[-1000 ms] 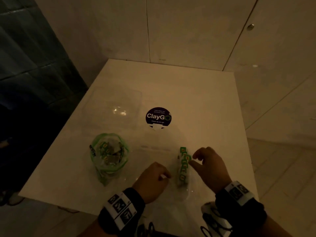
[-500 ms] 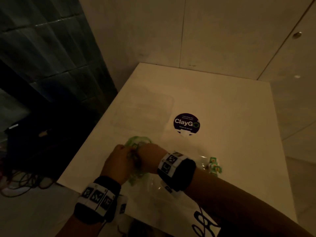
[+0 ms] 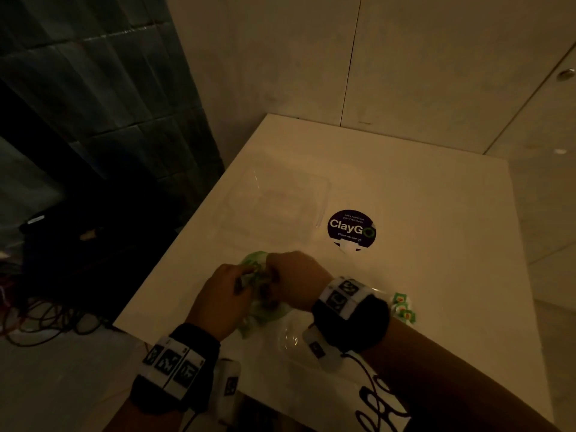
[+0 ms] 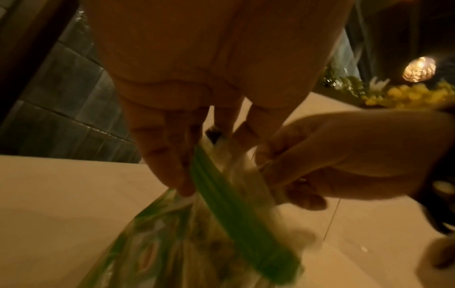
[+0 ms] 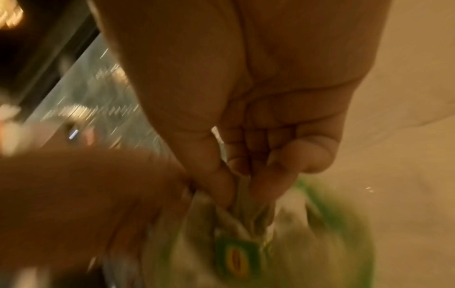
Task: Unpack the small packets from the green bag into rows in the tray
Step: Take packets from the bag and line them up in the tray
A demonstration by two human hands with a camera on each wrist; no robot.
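Both hands are pinching the green bag [image 3: 260, 310] at 7 o'clock on the counter [image 3: 420, 232]: left hand [image 3: 219, 299] gripping the rim, right hand [image 3: 294, 283] gripping inside. Yanking a fistful is probably risking small packets [image 3: 403, 308] spilling off the near edge, missing the tray [image 3: 290, 342] at 6.

Office pantry: "ClayGo" clean-as-you-go sticker [image 3: 351, 229] on white table [image 3: 420, 244].

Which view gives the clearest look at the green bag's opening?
The left wrist view: the green bag fills the lower frame, its green rim band sharp, with the left hand and right hand pinching its mouth. The right wrist view shows the bag blurred by motion. The head view shows only slivers between both hands.
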